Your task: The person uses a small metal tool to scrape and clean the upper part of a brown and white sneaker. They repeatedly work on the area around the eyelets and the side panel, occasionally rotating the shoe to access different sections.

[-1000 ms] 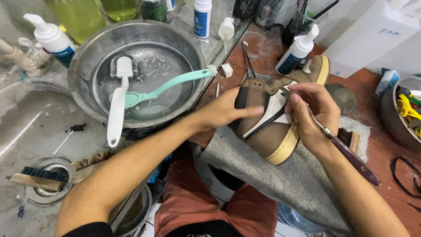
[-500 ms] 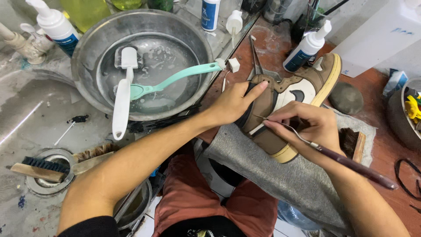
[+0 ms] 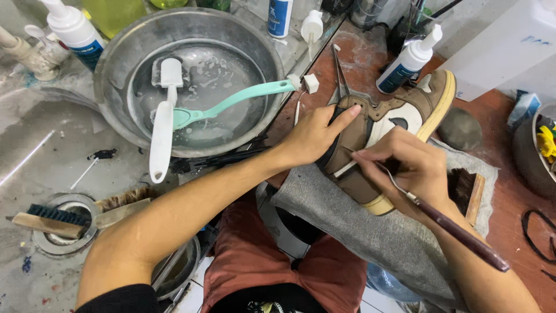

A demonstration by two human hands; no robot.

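A steel basin [image 3: 116,75] holds sudsy water, a white brush [image 3: 162,124] and a teal brush [image 3: 231,101]. The left hand [image 3: 315,133] grips the brown sneaker [image 3: 394,127] on a grey cloth [image 3: 370,232]; the right hand [image 3: 414,168] pinches a thin metal pick [image 3: 446,223]. Since earlier, the pick tip has moved in to the lace area.

The sneaker [image 3: 399,124] was brown with white side panels, a dark mark on the side and a pale yellow sole. Under it lay a grey cloth [image 3: 370,232]. The tool [image 3: 457,232] had a dark maroon handle and a silvery metal stem. In the dull silver basin [image 3: 116,75] lay a white brush [image 3: 162,127] and a mint-green brush [image 3: 231,101]. The shorts [image 3: 272,266] were rust red, the tabletop [image 3: 509,174] reddish brown
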